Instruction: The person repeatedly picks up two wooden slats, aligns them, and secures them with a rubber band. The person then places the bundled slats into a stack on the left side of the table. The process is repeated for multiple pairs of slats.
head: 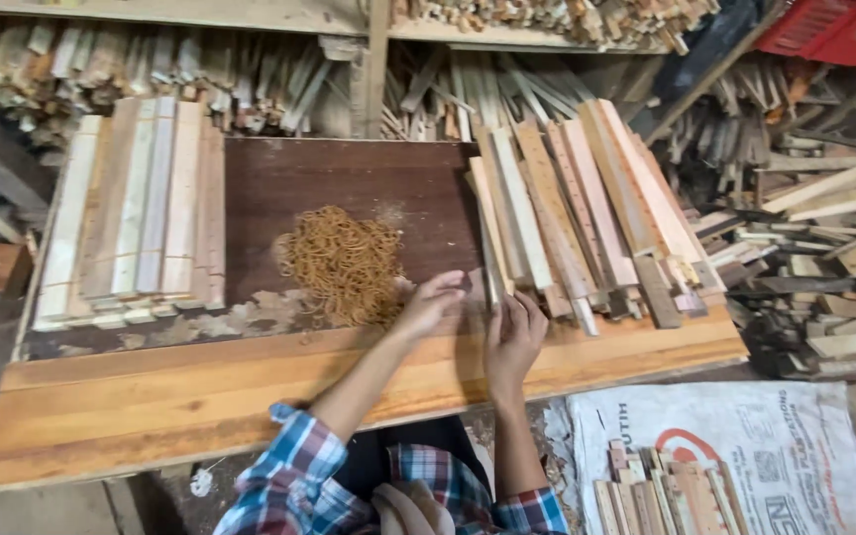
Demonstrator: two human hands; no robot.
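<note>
My left hand (431, 302) rests on the dark brown work surface (349, 178), its fingertips at the right edge of a heap of tan rubber bands (344, 263). My right hand (513, 337) lies just beside it, fingers touching the near ends of several wooden slats (587, 208) stacked on the right of the bench. Whether either hand pinches a band or a slat is not visible. Both sleeves are blue and red plaid.
A neat stack of pale wooden slats (136, 213) lies on the left of the bench. A light wooden plank (200, 386) forms the near edge. Scrap wood (814, 258) is piled at the right, and a white sack (745, 456) with short sticks lies below.
</note>
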